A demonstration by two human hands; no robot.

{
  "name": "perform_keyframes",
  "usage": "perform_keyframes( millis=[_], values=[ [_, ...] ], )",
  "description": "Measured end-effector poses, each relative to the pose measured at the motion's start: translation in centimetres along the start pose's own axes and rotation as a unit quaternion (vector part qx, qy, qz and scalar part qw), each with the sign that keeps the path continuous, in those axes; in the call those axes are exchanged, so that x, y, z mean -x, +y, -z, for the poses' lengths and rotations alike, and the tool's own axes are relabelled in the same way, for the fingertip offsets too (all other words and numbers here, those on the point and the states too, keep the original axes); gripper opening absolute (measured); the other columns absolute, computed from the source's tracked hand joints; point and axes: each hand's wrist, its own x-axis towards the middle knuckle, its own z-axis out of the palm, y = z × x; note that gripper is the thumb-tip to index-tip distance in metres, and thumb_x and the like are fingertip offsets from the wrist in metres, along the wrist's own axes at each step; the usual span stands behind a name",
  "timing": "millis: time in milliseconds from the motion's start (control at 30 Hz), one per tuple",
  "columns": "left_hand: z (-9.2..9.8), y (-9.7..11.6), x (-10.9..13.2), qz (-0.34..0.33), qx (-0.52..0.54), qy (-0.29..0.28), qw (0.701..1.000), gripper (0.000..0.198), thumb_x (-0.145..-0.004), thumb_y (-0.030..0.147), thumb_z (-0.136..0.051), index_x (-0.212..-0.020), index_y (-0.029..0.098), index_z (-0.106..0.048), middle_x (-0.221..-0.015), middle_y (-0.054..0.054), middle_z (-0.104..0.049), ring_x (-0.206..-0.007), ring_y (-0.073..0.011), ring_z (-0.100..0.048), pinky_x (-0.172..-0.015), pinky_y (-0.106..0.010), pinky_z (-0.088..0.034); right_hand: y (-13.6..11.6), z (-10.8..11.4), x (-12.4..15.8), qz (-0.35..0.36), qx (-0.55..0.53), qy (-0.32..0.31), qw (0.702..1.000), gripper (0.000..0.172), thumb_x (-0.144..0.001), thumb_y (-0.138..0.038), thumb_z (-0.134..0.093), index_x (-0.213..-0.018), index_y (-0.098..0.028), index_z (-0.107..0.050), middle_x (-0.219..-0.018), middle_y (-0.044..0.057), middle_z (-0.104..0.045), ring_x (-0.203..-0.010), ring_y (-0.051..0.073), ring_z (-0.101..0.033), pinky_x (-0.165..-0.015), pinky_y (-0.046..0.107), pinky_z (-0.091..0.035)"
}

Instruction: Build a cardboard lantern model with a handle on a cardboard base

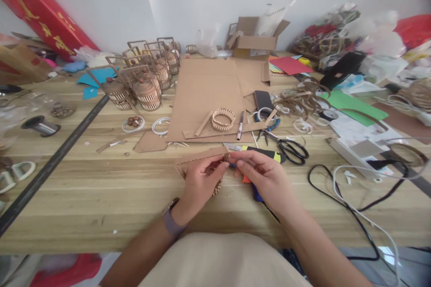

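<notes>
My left hand (201, 183) and my right hand (264, 175) meet over the wooden table (101, 193), near its front edge. Both pinch a small brown cardboard piece (226, 158) between thumb and fingertips. A slatted cardboard ring part (218, 187) pokes out under my left hand. A cardboard strip (200, 156) lies just behind my hands. Beneath my right hand lie a yellow-black utility knife (266, 152) and something orange and blue (251, 186), partly hidden. My left wrist wears a watch.
Black scissors (291, 149), a pen (240, 125) and a slatted cardboard ring (223, 119) lie on a cardboard sheet (205, 98). Several cardboard lanterns (144, 85) stand back left. Cables (353, 197) trail right. An open box (252, 40), coloured paper and bags crowd the back.
</notes>
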Motion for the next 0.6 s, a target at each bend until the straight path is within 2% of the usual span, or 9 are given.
perform_keyframes(
  millis=[100,200,367,467,600],
  values=[
    [0.5,0.5,-0.3,0.012,0.007,0.017,1.0,0.015,-0.082,0.026,-0.069,-0.093,0.019,-0.076,-0.088,-0.005,-0.078,-0.077,-0.0173,-0.071,-0.069,-0.025,-0.057,-0.3,-0.4,0.1,0.003,-0.027,-0.01,1.0,0.023,-0.086,-0.039,-0.066,-0.099,-0.021,-0.071,-0.097,0.007,-0.077,-0.064,0.013,-0.066,-0.06,0.028,-0.056],
    [1.3,1.0,-0.7,0.043,0.04,0.004,0.998,0.013,-0.08,0.029,-0.072,-0.087,0.018,-0.075,-0.081,-0.003,-0.075,-0.07,-0.0148,-0.067,-0.065,-0.023,-0.055,-0.5,-0.7,0.0,-0.016,-0.088,-0.031,0.996,0.022,-0.086,-0.036,-0.067,-0.103,-0.022,-0.07,-0.101,0.006,-0.077,-0.062,0.011,-0.065,-0.061,0.028,-0.055],
    [2.9,0.9,-1.2,0.107,0.147,-0.021,0.983,0.022,-0.076,0.037,-0.078,-0.085,0.017,-0.077,-0.07,-0.001,-0.07,-0.059,-0.0111,-0.059,-0.058,-0.021,-0.05,-0.3,-1.2,-0.4,-0.044,-0.174,-0.029,0.983,0.022,-0.081,-0.037,-0.072,-0.096,-0.021,-0.071,-0.088,0.005,-0.077,-0.058,0.01,-0.059,-0.057,0.025,-0.051],
    [3.5,0.6,-1.3,0.122,0.185,-0.029,0.975,0.024,-0.075,0.039,-0.08,-0.085,0.017,-0.078,-0.073,-0.002,-0.07,-0.059,-0.0094,-0.056,-0.057,-0.02,-0.047,-0.3,-1.4,-0.7,-0.04,-0.169,-0.003,0.985,0.019,-0.079,-0.037,-0.073,-0.088,-0.02,-0.072,-0.082,0.003,-0.074,-0.057,0.009,-0.055,-0.056,0.024,-0.048],
    [4.0,0.6,-1.5,0.09,0.156,-0.039,0.983,0.017,-0.079,0.034,-0.078,-0.087,0.018,-0.078,-0.072,0.0,-0.069,-0.062,-0.0089,-0.058,-0.06,-0.018,-0.047,-0.4,-1.4,-1.0,-0.048,-0.093,0.002,0.995,0.02,-0.079,-0.038,-0.071,-0.087,-0.02,-0.071,-0.082,0.003,-0.073,-0.063,0.011,-0.058,-0.057,0.024,-0.048]
  ],
)
